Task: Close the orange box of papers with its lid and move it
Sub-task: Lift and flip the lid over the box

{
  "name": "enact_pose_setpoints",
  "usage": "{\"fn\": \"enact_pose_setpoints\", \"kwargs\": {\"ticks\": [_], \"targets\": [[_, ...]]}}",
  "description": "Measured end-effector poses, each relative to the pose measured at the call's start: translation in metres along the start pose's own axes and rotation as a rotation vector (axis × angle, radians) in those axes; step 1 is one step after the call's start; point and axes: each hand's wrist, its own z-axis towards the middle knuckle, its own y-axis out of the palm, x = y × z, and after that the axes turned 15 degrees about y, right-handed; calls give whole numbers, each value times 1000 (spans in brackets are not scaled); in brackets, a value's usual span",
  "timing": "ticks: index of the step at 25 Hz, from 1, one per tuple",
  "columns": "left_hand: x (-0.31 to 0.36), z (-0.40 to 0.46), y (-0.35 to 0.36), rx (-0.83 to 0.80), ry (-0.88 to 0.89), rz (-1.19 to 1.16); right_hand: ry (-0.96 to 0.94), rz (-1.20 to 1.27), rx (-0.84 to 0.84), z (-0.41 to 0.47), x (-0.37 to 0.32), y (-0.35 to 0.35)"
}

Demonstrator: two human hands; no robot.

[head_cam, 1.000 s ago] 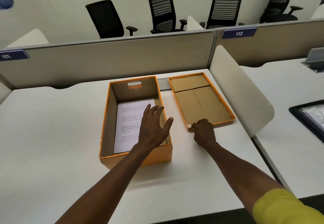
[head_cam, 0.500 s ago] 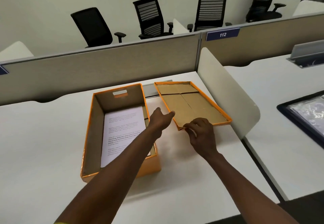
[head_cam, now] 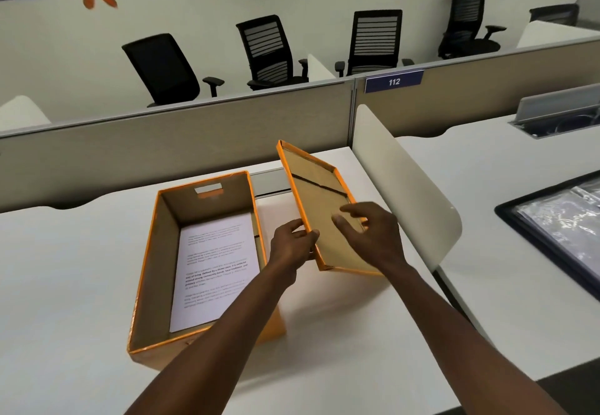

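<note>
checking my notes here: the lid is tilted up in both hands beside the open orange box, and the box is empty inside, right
Not quite: the orange box is not empty. The head view shows a printed sheet of paper lying flat on its bottom. The rest holds: the lid is tilted up beside the open box, with the left hand gripping its near-left edge and the right hand at its inner face.

The mouth of the open orange cardboard box [head_cam: 194, 252] is unobstructed from above. Right of the box, the tilted orange-edged cardboard lid [head_cam: 319, 207] blocks passage. Beyond it, the rounded white divider panel [head_cam: 402, 187] closes that side. Behind the box, the beige partition wall [head_cam: 162, 148] bars passage. Left of the box, the white table [head_cam: 65, 268] is left bare.
</note>
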Motion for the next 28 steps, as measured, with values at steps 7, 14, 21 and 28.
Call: {"fn": "enact_pose_setpoints", "kwargs": {"ticks": [7, 14, 21, 28], "targets": [[10, -41, 7, 89, 384, 247, -35, -335, -13, 48, -102, 47], [24, -69, -4, 105, 558, 332, -83, -97, 145, 21, -125, 49], [59, -71, -95, 143, 555, 175, -190, 306, -1, -30, -170, -23], [103, -67, -166, 38, 589, 7, -298, 611, -216, -82, -238, -58]]}}
